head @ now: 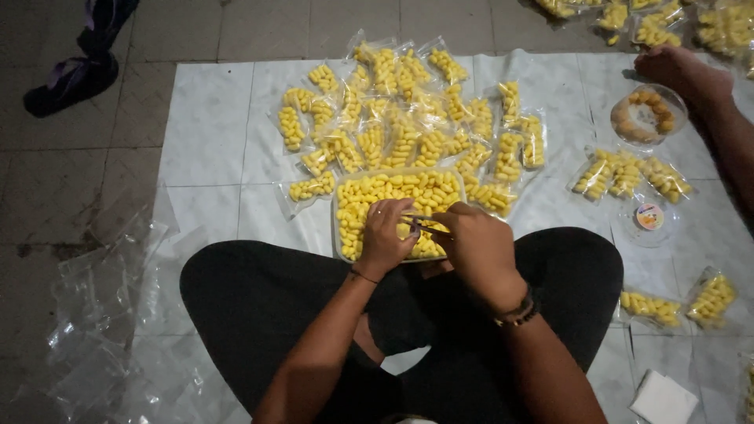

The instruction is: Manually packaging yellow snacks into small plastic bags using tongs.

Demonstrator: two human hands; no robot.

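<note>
At the far left, crinkled empty clear plastic bags are lying loose on the grey tiled floor, just beside the pale marble-patterned sheet you are sitting on cross-legged. Your left hand is resting over the rectangular clear plastic tray of small yellow oblong snacks, its fingers curled together around a small clear bag at the tray's near edge; whether anything else is pinched under them, you cannot tell. The tray is sitting right in front of your knees, its long axis running left to right across your view, and the ridged, finger-shaped pieces inside are lying at every angle. Beyond it, a heap of sealed clear packets of the same yellow snacks is fanning out, glossy and puckered. Your right hand is meeting the left one, fingers bent and closed on the bag's other side, with a dark beaded bracelet at the wrist. Farther right, another person's hand is reaching toward a round clear tub of brown ring-shaped biscuits, with its round clear lid lying near more filled packets. A folded white cloth is lying at the lower right.
</note>
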